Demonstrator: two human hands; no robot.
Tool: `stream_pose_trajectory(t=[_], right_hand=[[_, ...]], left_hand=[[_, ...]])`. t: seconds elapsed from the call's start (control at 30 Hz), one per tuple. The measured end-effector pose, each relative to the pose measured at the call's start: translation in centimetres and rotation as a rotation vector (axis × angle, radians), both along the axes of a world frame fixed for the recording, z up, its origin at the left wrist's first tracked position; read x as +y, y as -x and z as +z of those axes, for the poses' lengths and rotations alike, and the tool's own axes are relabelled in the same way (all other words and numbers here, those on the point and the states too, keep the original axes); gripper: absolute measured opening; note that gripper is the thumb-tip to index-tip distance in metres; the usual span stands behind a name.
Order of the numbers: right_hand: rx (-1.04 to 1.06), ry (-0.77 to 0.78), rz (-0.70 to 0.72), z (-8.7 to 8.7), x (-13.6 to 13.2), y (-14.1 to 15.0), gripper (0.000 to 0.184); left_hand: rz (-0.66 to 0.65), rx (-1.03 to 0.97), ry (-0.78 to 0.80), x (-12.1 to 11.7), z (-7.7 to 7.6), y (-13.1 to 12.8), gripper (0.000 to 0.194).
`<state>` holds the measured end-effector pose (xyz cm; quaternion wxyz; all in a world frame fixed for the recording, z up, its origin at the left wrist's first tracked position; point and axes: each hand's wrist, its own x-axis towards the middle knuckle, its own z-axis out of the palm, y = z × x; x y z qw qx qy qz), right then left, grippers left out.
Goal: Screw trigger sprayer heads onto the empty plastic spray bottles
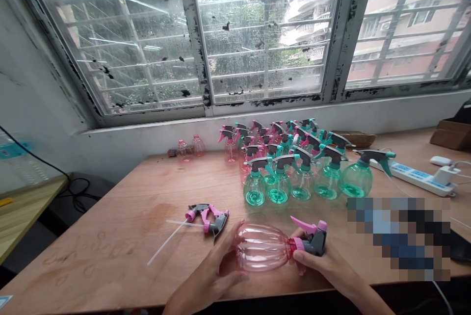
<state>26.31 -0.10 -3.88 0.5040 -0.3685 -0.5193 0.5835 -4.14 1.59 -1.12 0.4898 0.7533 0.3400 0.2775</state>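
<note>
Right grip clasping pink bottle, by neck; left grip, loosely spread, around base

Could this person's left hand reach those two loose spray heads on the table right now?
Probably yes: the loose spray heads lie just beyond the left hand, with nothing visible between them. That hand curves at the base of the pink bottle, though the right hand holds its neck end.

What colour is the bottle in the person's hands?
The bottle is see-through pink, best seen in the head view.
</note>
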Motion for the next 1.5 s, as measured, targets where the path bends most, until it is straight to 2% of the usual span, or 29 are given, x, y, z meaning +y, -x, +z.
stream_pose_trajectory(t=[0.17,0.3,0.47,0.63,0.67,0.73,0.83,0.87,0.93,1.03,1.1,1.13,1.2,1.3,1.4,1.43,1.5], right_hand=[[-0.054,0.002,0.001,-0.4,0.0,-0.1,0.036],[-0.105,0.000,-0.013,-0.5,0.0,-0.1,0.035],[-0.067,-0.042,-0.064,-0.5,-0.2,-0.2,0.036],[-0.131,-0.146,-0.170,-0.5,-0.7,0.0,0.032],[-0.166,-0.204,-0.179,-0.4,-0.8,0.2,0.031],[-0.216,-0.368,-0.189,-0.2,-1.0,0.5,0.027],[-0.244,-0.540,-0.176,-0.4,-1.4,1.1,0.023],[-0.256,-0.514,-0.164,-0.6,-1.5,1.2,0.023],[-0.257,-0.338,-0.135,-1.0,-2.0,1.4,0.030],[-0.153,0.005,-0.128,-1.3,-2.6,1.9,0.047],[-0.095,0.129,-0.112,-1.1,-2.7,2.1,0.053],[-0.086,0.145,-0.097,-1.0,-2.8,2.2,0.055],[-0.116,0.079,-0.083,-0.8,-2.7,2.2,0.058],[-0.276,-0.217,-0.127,-0.6,-2.6,1.9,0.052],[-0.403,-0.500,-0.173,-0.5,-2.3,1.6,0.046],[-0.426,-0.542,-0.169,-0.5,-2.3,1.6,0.046],[-0.461,-0.550,-0.135,-0.5,-2.3,1.7,0.046]], left_hand=[[-0.021,-0.153,0.083,0.1,-0.3,0.3,0.098],[0.014,0.034,-0.026,0.3,-0.2,0.5,0.094],[0.019,0.004,0.035,-0.2,-0.2,-0.1,0.089],[-0.055,-0.123,-0.020,-0.6,0.0,-0.5,0.118],[-0.058,-0.146,-0.012,-0.6,0.0,-0.4,0.116],[-0.028,-0.168,0.046,-0.6,-0.3,-0.4,0.099],[0.075,-0.216,0.148,-0.8,-0.8,-0.7,0.079],[0.102,-0.228,0.145,-1.0,-0.9,-0.9,0.077],[0.129,-0.236,0.074,-1.4,-0.9,-1.6,0.075],[0.165,-0.227,-0.155,-2.2,-0.8,-2.7,0.073],[0.202,-0.249,-0.315,-2.5,-0.7,-3.2,0.074],[0.214,-0.266,-0.375,-2.5,-0.7,-3.3,0.075],[0.228,-0.307,-0.435,-2.3,-0.8,-3.4,0.066],[0.274,-0.362,-0.342,-1.7,-0.6,-3.2,0.043],[0.300,-0.397,-0.144,-1.6,-0.4,-3.2,0.058],[0.326,-0.390,-0.110,-1.8,-0.4,-3.3,0.063],[0.424,-0.369,-0.120,-2.3,-0.5,-3.7,0.057]])
